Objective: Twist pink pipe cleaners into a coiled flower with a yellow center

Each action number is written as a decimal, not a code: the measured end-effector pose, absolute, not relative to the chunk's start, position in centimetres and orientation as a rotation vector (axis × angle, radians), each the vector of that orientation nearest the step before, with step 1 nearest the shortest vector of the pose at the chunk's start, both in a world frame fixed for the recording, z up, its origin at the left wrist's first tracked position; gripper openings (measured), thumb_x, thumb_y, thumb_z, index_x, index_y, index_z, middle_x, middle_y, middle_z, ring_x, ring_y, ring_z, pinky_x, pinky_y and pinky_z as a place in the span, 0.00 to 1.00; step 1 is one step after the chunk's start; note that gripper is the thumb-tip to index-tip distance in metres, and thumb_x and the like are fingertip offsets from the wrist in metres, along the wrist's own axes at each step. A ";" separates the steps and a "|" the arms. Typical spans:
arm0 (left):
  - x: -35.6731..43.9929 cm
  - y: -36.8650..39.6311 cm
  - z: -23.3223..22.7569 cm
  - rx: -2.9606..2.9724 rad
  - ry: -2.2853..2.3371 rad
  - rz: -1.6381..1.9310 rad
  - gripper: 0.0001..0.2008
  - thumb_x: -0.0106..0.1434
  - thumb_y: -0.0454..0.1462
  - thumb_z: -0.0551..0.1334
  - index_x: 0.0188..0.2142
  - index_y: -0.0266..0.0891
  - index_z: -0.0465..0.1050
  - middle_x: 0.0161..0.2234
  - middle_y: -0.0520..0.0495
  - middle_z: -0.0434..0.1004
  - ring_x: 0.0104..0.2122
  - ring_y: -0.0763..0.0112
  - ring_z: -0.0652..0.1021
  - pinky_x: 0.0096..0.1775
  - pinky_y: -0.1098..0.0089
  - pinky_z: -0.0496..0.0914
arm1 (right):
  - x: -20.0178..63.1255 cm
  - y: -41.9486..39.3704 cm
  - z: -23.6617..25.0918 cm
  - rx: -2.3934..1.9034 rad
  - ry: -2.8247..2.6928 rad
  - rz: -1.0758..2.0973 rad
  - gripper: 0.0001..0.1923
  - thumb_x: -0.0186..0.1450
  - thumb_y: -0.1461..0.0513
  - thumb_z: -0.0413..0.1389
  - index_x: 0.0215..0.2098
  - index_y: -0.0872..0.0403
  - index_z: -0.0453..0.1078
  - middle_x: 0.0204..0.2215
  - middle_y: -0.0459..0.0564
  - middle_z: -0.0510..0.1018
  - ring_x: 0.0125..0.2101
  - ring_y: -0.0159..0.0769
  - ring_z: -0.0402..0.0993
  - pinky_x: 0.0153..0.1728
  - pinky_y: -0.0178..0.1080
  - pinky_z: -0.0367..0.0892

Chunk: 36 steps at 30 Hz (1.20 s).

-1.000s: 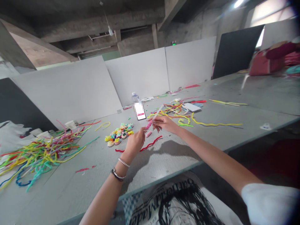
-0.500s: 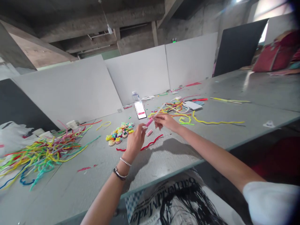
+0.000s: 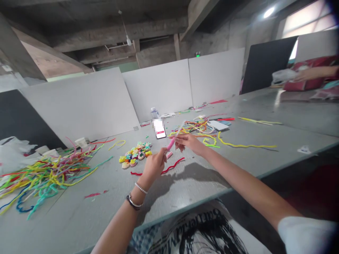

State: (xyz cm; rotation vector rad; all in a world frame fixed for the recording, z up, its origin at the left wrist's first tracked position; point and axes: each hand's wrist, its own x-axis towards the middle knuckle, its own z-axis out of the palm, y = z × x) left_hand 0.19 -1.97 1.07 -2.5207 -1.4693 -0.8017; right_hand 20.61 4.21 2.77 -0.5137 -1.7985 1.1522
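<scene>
— What are the fingers doing?

— The left hand point(image 3: 155, 164) is pinched shut on the low end of a pink pipe cleaner coil point(image 3: 171, 143). The right hand point(image 3: 188, 140) has its fingertips pressed on the upper part, where a paler, thin rod point(image 3: 180, 128) sticks out beyond the pink winding.

— Which way does it lie?

— Its long axis slants up and away from the person, from the left fingers at the near, low end to the right fingers at the far, high end. Both hands touch it; it is held in the air just above the grey table point(image 3: 238, 155), not resting.

— And underneath?

— A short pink piece point(image 3: 169, 154) lies just below the hands, beside a wavy red pipe cleaner point(image 3: 172, 165). Left of that sits a cluster of small coloured fuzzy flowers point(image 3: 135, 154). A phone point(image 3: 159, 128) lies farther back, and a big heap of loose pipe cleaners point(image 3: 45, 173) sprawls well off to the left.

— Anyone else?

— Another person's arm point(image 3: 315, 72) at the far right, well apart.
</scene>
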 end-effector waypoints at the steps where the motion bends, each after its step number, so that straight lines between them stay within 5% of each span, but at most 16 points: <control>1: 0.2 -2.0 1.0 -2.522 -1.457 -0.779 0.16 0.59 0.27 0.48 0.46 0.39 0.62 0.26 0.52 0.76 0.24 0.74 0.75 0.30 0.75 0.64 | 20.6 4.2 2.8 -0.510 -1.792 1.158 0.23 0.60 0.50 0.56 0.48 0.55 0.71 0.23 0.44 0.73 0.18 0.23 0.64 0.21 0.30 0.58; 14: 0.9 -1.8 1.1 -2.328 -1.527 -0.727 0.21 0.66 0.49 0.48 0.52 0.39 0.58 0.28 0.50 0.77 0.25 0.72 0.76 0.23 0.76 0.58 | 20.4 4.6 2.5 -0.544 -1.750 1.194 0.19 0.60 0.50 0.56 0.40 0.55 0.71 0.23 0.44 0.74 0.17 0.23 0.65 0.19 0.29 0.59; 31: 0.5 -1.7 1.0 -2.293 -1.567 -0.769 0.14 0.67 0.39 0.48 0.49 0.41 0.64 0.28 0.48 0.78 0.29 0.70 0.78 0.27 0.75 0.60 | 20.2 4.9 2.2 -0.615 -1.784 1.093 0.23 0.59 0.48 0.56 0.42 0.57 0.73 0.24 0.47 0.76 0.18 0.25 0.67 0.19 0.30 0.55; 36: 0.5 -1.5 1.0 -2.241 -1.595 -0.841 0.16 0.67 0.44 0.47 0.47 0.41 0.65 0.27 0.49 0.78 0.25 0.72 0.76 0.26 0.76 0.59 | 20.5 6.2 1.9 -0.670 -1.845 0.895 0.25 0.64 0.45 0.45 0.40 0.56 0.71 0.30 0.51 0.78 0.25 0.31 0.72 0.21 0.31 0.59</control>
